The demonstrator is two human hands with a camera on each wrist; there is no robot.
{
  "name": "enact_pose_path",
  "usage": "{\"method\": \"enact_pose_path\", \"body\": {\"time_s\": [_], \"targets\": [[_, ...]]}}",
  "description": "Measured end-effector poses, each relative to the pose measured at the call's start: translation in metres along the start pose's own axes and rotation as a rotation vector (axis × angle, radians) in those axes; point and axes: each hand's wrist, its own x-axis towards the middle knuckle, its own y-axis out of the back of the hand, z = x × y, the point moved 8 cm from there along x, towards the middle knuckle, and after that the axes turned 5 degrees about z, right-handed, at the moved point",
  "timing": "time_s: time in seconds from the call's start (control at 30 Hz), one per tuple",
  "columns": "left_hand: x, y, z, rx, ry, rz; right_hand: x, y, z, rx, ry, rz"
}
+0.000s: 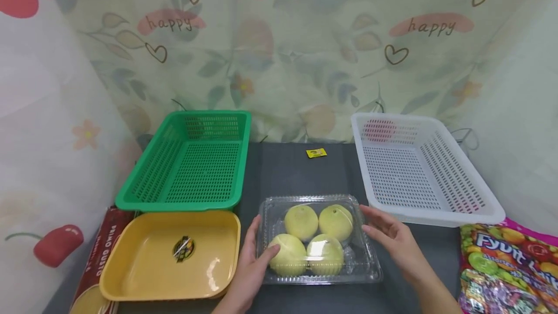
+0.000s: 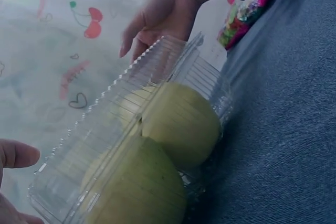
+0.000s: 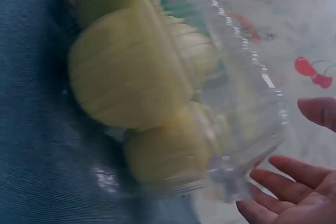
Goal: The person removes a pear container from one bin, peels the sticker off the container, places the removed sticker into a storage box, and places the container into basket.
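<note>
A clear plastic clamshell box (image 1: 364, 260) with several round pale yellow-green fruits (image 1: 301, 223) inside sits on the dark table in front of me. Its lid is down over the fruits. My left hand (image 1: 249, 271) is at the box's left side, thumb above the lid edge and fingers alongside. In the left wrist view, thumb and fingers stand apart around the box corner. On the opposite side, my right hand (image 1: 394, 239) has its fingers spread by the right edge. The right wrist view shows those fingers (image 3: 283, 184) at the box wall, with the thumb away from it.
A green basket (image 1: 183, 206) stands back left, a white basket (image 1: 440, 214) back right. A yellow tray (image 1: 170, 280) holds a small dark packet (image 1: 183, 248). A red box (image 1: 98, 256) lies left, a candy bag (image 1: 505, 265) right, a small yellow packet (image 1: 316, 152) behind.
</note>
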Motion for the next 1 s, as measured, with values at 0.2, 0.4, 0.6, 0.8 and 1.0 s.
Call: {"method": "enact_pose_path", "body": {"time_s": [0.2,0.4,0.6,0.8,1.0], "targets": [[0.001,0.001,-0.011,0.050,0.037,0.016,0.001,-0.009,0.018,0.037,-0.039,0.046],[-0.001,0.002,-0.023,0.077,0.084,0.020,0.003,-0.023,0.039,0.142,-0.148,0.025],[-0.001,0.000,-0.027,0.042,0.073,0.009,0.001,-0.033,0.046,0.249,-0.202,-0.023],[0.000,0.000,-0.027,0.038,0.065,0.026,-0.001,-0.040,0.045,0.321,-0.171,-0.048],[0.001,-0.001,-0.028,0.036,0.059,0.015,0.000,-0.041,0.044,0.322,-0.149,-0.042]]}}
